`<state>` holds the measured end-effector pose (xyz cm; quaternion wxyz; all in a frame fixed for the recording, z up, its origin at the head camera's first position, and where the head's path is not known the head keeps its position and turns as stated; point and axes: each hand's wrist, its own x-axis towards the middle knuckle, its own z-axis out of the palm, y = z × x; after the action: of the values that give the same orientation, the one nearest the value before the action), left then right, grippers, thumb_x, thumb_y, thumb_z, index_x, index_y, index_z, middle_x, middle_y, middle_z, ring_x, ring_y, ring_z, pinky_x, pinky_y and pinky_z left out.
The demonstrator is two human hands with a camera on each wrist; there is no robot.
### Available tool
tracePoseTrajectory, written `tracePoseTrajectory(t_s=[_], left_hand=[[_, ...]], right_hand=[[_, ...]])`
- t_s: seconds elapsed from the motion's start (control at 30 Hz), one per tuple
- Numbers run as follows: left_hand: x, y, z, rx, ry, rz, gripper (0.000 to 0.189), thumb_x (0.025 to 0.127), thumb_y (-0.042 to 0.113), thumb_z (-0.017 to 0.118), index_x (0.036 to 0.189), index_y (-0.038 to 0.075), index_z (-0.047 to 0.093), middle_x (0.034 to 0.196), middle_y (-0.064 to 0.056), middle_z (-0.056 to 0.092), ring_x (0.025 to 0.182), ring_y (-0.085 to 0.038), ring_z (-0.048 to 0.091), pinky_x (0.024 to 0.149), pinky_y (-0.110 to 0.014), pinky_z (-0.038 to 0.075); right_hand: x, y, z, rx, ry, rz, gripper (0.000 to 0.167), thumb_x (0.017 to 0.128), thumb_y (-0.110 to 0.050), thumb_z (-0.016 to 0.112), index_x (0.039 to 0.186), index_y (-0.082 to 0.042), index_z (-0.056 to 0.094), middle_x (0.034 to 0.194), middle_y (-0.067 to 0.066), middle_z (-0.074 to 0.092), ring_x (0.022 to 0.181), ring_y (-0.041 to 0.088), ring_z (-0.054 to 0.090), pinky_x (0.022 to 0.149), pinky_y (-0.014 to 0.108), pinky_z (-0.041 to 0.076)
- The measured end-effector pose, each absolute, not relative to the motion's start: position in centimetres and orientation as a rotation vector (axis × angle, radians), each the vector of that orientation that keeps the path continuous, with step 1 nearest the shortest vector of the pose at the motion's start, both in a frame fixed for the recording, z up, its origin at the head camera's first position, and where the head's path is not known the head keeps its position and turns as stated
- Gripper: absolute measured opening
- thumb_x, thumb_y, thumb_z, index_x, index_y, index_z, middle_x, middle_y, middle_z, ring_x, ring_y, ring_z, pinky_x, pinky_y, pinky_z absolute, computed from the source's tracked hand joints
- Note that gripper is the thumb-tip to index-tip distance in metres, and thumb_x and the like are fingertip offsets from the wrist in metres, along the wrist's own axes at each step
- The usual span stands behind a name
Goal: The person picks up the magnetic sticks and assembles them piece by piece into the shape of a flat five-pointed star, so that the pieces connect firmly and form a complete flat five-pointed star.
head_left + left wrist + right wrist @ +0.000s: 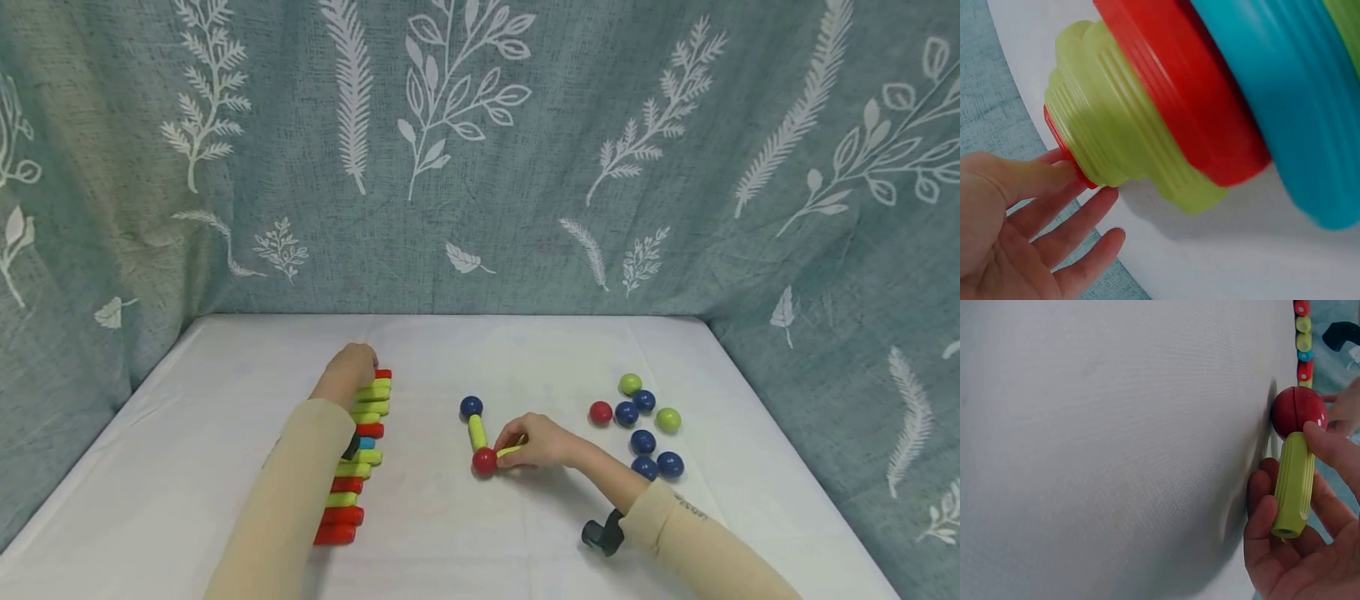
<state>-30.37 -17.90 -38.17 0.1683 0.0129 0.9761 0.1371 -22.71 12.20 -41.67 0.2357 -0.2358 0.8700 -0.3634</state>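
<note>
White tabletop (435, 533): right grip (538, 442) pinches a green rod (1294, 484) crosswise, pointing at red ball (484, 461); left grip (351, 368) pinches red rod (384, 374).

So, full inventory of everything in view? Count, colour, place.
Cloth-covered table: 1, white, under everything
Leaf-print fabric backdrop: 1, teal and white, behind
Loose glossy round balls: 8, five dark blue, two green, one red, right side
Centre glossy round balls: 2, one dark blue, one red
Ribbed linking rod: 1, yellow-green, between centre balls
Ribbed held rod: 1, yellow-green, against red centre ball
Ribbed row rods: about 13, red, yellow-green, one light blue, left side, partly hidden
Wrist devices: 2, black, one per wrist
Sleeves: 2, beige
Left hand: 1, pinching row's far red rod
Right hand: 1, gripping held rod
</note>
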Motion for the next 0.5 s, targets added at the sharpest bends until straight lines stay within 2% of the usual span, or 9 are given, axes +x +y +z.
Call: tracePoseTrajectory(t_s=[0.27,0.5], left_hand=[[-30.74,-18.05,-38.67,0.014,2.761,0.401,0.021,0.087,-0.005,0.05,0.106,-0.009,0.06,0.105,-0.023,0.057,0.095,-0.031,0.052,0.09,-0.043,0.043],[-30.47,-18.29,-38.57,-0.001,2.766,0.509,0.024,0.087,-0.01,0.048,0.108,-0.009,0.058,0.107,-0.023,0.055,0.092,-0.03,0.05,0.091,-0.044,0.042]], right_hand=[[-22.69,12.22,-41.95,-0.687,2.376,-0.992,0.016,0.077,-0.011,0.072,0.092,-0.007,0.068,0.086,-0.001,0.064,0.074,0.013,0.053,0.059,0.023,0.047],[-22.66,12.3,-41.8,-0.695,2.372,-0.987,0.018,0.077,-0.01,0.072,0.094,-0.007,0.068,0.086,-0.001,0.064,0.075,0.013,0.053,0.06,0.022,0.047]])
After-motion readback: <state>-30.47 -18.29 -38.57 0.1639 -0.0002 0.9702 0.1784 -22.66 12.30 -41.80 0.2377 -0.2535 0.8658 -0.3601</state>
